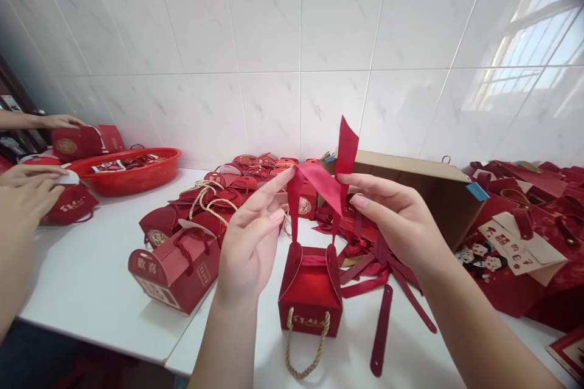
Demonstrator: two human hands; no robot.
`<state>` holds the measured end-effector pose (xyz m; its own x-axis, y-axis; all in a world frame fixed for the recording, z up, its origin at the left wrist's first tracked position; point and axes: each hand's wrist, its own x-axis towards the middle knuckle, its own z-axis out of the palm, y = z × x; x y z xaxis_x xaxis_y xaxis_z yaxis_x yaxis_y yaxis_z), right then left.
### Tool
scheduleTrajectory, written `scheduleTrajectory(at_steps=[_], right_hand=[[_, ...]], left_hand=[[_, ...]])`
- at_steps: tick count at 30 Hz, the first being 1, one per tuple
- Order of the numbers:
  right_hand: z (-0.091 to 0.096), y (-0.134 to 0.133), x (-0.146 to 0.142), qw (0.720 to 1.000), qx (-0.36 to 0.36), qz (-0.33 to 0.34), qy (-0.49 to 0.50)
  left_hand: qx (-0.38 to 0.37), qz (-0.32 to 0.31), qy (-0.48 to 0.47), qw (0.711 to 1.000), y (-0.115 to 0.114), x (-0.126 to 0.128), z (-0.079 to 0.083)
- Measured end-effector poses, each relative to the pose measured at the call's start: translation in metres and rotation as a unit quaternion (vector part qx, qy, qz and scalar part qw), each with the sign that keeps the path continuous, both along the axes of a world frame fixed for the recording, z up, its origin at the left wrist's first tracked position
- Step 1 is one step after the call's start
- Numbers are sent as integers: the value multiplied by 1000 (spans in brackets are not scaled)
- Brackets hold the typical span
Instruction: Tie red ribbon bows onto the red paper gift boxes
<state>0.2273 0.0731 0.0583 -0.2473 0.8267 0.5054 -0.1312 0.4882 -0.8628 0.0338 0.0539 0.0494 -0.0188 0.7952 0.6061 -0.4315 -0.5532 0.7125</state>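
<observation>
In front of me stands a small red gift box (310, 292) with gold lettering and a twisted cord handle (306, 371) hanging down its front. A red ribbon (322, 185) rises from both sides of its top, with one tail sticking straight up. My left hand (250, 237) has its index fingertip against the ribbon's left bend, thumb a little apart. At the right strand, my right hand (396, 209) holds the ribbon near its upright tail between index finger and thumb. The box rests upright on the white table (255, 349).
Finished-looking red boxes (182, 267) crowd the left. Loose ribbons and a dark red strap (381, 331) lie right of my box. Behind are a cardboard carton (410, 194) and red gift bags (515, 243). Another person's hands (31, 188) work at far left beside a red basin (132, 176).
</observation>
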Motion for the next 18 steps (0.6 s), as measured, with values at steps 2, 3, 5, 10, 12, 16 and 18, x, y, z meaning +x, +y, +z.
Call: scheduleTrajectory(at_steps=[2,3,5,10,12,16,18], right_hand=[[0,0,0,1000,-4,1,-2],[0,0,0,1000,-7,3,-4],[0,0,0,1000,-12,8,-4],[1,-2,0,1000,1,3,0],[1,-2,0,1000,8,-3,-1],[0,-2,1,999,23,-28,-2],[-1,-2,2,999,33,-39,-3]], left_hand=[[18,25,-16,999,-1,1,0],[22,39,-20,999,-2,1,1],[19,60,-14,998,-1,-2,4],[12,63,23,998,3,-10,15],[11,65,24,998,4,-11,17],[2,61,26,998,1,-8,13],[-3,59,28,998,-1,-6,9]])
